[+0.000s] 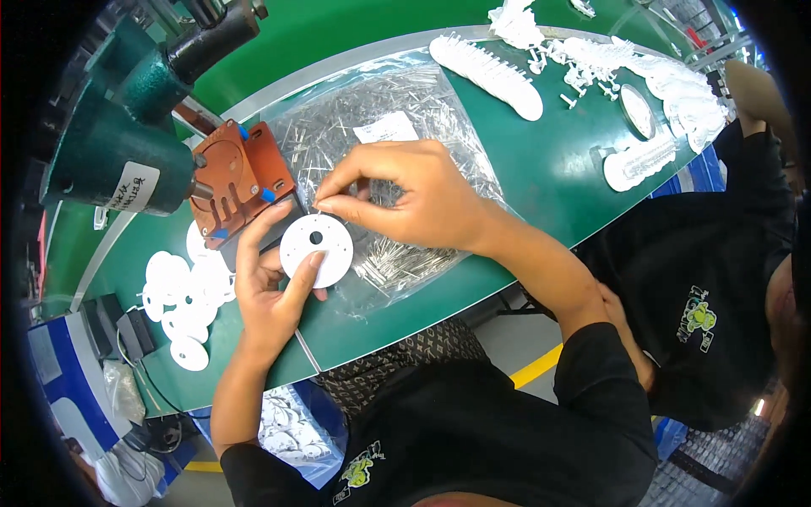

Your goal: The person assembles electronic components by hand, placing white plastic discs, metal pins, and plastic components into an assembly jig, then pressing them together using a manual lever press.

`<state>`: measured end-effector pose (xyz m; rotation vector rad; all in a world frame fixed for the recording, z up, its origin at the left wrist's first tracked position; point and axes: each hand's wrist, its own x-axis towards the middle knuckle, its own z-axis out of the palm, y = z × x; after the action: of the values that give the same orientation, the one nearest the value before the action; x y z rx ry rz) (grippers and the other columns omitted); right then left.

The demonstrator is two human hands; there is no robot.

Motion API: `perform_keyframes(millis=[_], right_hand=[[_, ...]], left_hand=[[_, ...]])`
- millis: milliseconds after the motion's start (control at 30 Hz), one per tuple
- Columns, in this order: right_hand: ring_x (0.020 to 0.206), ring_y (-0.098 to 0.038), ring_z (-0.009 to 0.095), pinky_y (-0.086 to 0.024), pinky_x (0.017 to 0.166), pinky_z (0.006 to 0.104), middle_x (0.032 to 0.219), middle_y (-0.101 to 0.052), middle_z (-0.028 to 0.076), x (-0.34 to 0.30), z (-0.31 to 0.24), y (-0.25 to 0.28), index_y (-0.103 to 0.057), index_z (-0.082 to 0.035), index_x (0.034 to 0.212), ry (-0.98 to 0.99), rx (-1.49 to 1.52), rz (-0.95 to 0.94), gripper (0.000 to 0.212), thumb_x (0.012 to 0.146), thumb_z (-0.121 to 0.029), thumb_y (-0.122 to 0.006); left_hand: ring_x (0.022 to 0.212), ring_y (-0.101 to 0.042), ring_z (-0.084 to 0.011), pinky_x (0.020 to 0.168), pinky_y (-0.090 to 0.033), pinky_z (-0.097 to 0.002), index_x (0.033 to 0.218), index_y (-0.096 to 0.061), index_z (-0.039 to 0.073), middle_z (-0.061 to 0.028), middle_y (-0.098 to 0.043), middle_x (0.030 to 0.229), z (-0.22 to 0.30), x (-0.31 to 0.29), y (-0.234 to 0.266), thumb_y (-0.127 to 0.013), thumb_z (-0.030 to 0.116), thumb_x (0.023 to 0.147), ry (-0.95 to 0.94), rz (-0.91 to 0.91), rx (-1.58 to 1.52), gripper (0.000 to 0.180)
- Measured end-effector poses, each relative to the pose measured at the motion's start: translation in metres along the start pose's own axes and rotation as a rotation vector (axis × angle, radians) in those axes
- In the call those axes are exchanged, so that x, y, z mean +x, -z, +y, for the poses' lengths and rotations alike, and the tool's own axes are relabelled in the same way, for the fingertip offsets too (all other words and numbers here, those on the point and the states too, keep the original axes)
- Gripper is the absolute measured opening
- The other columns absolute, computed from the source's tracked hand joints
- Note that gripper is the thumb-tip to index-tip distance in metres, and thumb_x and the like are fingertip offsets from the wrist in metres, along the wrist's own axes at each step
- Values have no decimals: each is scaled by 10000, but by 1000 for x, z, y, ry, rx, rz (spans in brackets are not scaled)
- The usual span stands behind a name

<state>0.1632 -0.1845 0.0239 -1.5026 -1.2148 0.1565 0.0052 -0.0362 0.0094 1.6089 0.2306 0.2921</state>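
My left hand (269, 291) holds a white round plastic disc (317, 248) with a centre hole and small holes around its rim, thumb and fingers under its edge. My right hand (404, 196) hovers just above the disc, with thumb and forefinger pinched on a thin metal pin (325, 203) at the disc's top edge. Both hands are over a clear plastic bag (384, 135) full of loose metal pins lying on the green table (557, 169).
A green press machine (127, 144) with an orange-brown fixture plate (235, 179) stands at the left. Several white discs (182, 296) lie loose beside it. Stacks of white pinned parts (490, 68) fill the far right. Another person in a black shirt (710, 287) sits to my right.
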Motion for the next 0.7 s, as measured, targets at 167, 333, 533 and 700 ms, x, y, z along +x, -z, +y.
perform_keyframes(millis=[167, 333, 533, 700], right_hand=[[679, -657, 156, -504, 590, 263, 799, -692, 71, -2, 1, -5, -704, -32, 871, 110, 5, 57, 118, 770, -72, -751], [700, -662, 165, -509, 600, 272, 808, -691, 78, -3, 2, -4, -699, -25, 882, 107, -21, 17, 137, 767, -76, -751], [707, -664, 206, -519, 615, 288, 807, -686, 83, -3, 7, -5, -680, -25, 861, 214, -77, 25, 124, 761, -66, -742], [753, -667, 227, -529, 648, 300, 827, -682, 80, -2, 9, -4, -668, -38, 850, 265, -190, -8, 115, 759, -62, -733]], left_hand=[[699, -651, -142, 544, -494, -206, 1385, -290, 3, -152, -678, 897, -1, -1, -1, -609, -36, 878, -20, 2, 0, 601], [690, -647, -138, 540, -489, -205, 1383, -291, 0, -150, -677, 892, -4, -1, 0, -602, -36, 883, -33, -6, 6, 590], [675, -633, -128, 532, -478, -199, 1377, -298, 1, -151, -673, 896, -4, 0, -1, -595, -40, 886, -40, 1, 17, 576], [657, -621, -123, 518, -479, -209, 1381, -293, 5, -148, -666, 888, -4, 2, 2, -574, -29, 901, -36, -22, -9, 558]])
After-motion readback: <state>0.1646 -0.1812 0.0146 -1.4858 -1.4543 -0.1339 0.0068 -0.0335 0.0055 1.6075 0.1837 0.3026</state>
